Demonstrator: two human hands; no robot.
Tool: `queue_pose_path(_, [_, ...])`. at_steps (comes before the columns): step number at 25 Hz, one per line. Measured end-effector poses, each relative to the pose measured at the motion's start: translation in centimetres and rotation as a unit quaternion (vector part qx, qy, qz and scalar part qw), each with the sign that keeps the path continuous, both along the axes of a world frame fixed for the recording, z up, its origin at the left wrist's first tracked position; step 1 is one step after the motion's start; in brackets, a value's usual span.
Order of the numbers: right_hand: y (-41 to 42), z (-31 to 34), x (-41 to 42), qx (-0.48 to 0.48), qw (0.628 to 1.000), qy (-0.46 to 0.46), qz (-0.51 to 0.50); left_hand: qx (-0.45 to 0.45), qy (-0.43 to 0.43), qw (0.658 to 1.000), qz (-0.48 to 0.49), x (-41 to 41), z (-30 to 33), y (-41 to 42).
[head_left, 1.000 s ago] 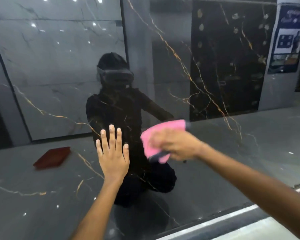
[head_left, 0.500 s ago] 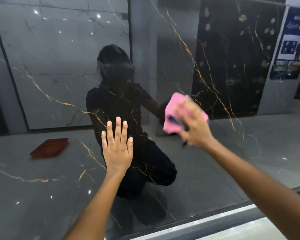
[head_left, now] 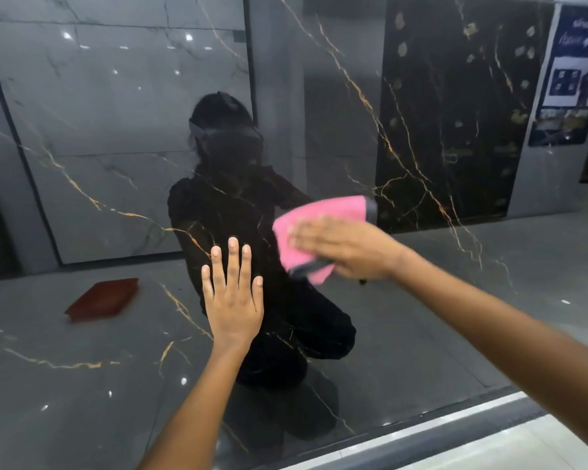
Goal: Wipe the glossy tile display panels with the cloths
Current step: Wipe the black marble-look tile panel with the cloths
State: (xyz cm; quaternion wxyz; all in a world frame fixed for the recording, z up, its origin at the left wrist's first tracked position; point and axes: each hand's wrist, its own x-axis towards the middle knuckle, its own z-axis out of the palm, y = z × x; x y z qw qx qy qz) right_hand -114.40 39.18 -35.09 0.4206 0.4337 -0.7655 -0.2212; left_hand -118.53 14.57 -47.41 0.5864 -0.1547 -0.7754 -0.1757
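pink cloth (head_left: 314, 228) with grey edging, folded, on glossy dark panel (head_left: 421, 300)

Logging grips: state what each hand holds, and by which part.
Right hand presses the pink cloth against the panel, fingers flat on its middle. Left hand holds nothing; it rests flat on the panel.

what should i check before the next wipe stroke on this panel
1. Pink cloth under right hand: ok, fingers spread over it.
2. Cloth against glossy panel: ok, as far as seen.
3. Left hand bracing flat on panel: ok, fingers straight.
4. Left hand out of the cloth's path: ok, apart, to its lower left.
5. Smears left on panel: cannot tell, reflections hide them.
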Motion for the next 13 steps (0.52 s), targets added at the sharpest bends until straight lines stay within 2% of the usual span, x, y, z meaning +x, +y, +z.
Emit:
queue_pose_path(1, [1.1,2.9,-0.3,-0.099,0.995,0.024,-0.015,0.000,0.002,1.000,0.003,0.0,0.0,0.1])
queue_pose_path(2, [1.8,6.1,-0.3,-0.239,0.969,0.049,-0.029,0.000,0.000,1.000,0.006,0.0,0.0,0.1])
queue_pose_path(3, [1.9,8.8,-0.2,-0.381,0.922,0.057,-0.039,0.001,-0.003,1.000,0.006,0.0,0.1,0.1])
queue_pose_path(4, [1.1,10.1,-0.1,-0.477,0.876,0.049,-0.045,0.000,-0.004,1.000,0.004,0.0,0.1,0.1])
queue_pose_path(5, [-0.1,9.9,-0.3,-0.504,0.861,0.045,-0.047,-0.002,-0.002,1.000,0.002,0.0,0.0,0.1])
queue_pose_path(6, [-1.2,8.2,-0.5,-0.458,0.887,0.042,-0.043,-0.005,0.001,1.000,0.003,0.0,0.0,0.0])
queue_pose_path(8, [-2.1,2.2,-0.4,-0.200,0.979,0.016,-0.035,-0.002,0.005,1.000,0.003,-0.2,0.0,0.1])
queue_pose_path(9, [-1.3,-0.3,0.2,-0.059,0.997,-0.003,-0.048,0.000,0.007,1.000,-0.001,-0.2,-0.1,0.1])
queue_pose_path(10, [0.3,-1.4,0.6,0.029,0.997,-0.013,-0.072,-0.001,0.008,1.000,-0.001,-0.2,-0.3,0.1])
queue_pose_path(11, [2.3,-1.0,0.7,0.055,0.995,-0.007,-0.078,-0.006,0.008,1.000,0.002,-0.2,-0.4,0.1])
queue_pose_path(12, [4.1,0.0,0.6,0.016,0.996,0.011,-0.084,-0.012,0.004,1.000,0.006,-0.2,-0.4,0.0])
queue_pose_path(13, [5.7,1.1,0.5,-0.081,0.992,0.016,-0.100,-0.017,-0.001,1.000,0.008,-0.2,-0.3,0.0])
